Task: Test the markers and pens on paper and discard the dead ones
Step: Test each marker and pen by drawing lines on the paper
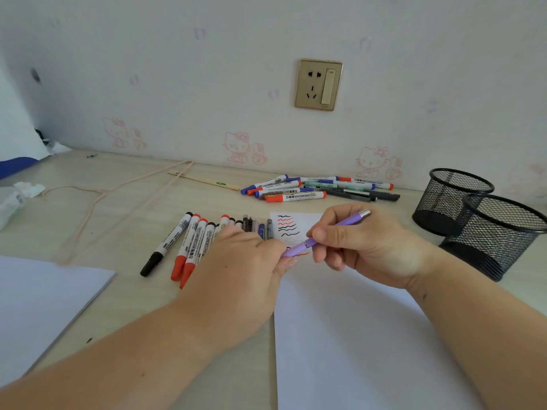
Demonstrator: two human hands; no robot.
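A purple pen [328, 232] with a silver end is held over the white test paper [355, 335]. My right hand [364, 244] grips its barrel, and my left hand [245, 261] pinches its cap end. The top of the paper carries black and red squiggles [287, 226]. A row of whiteboard markers and pens [189, 244] lies left of the sheet, partly hidden by my left hand. A second pile of markers and pens [310, 189] lies by the wall.
Two black mesh pen cups [485, 229] stand at the right, close to my right wrist. Another white sheet [44, 303] lies at the left. A pink cord [118, 193], a chopstick [204, 181] and crumpled tissue [17, 196] are on the wooden desk [127, 220].
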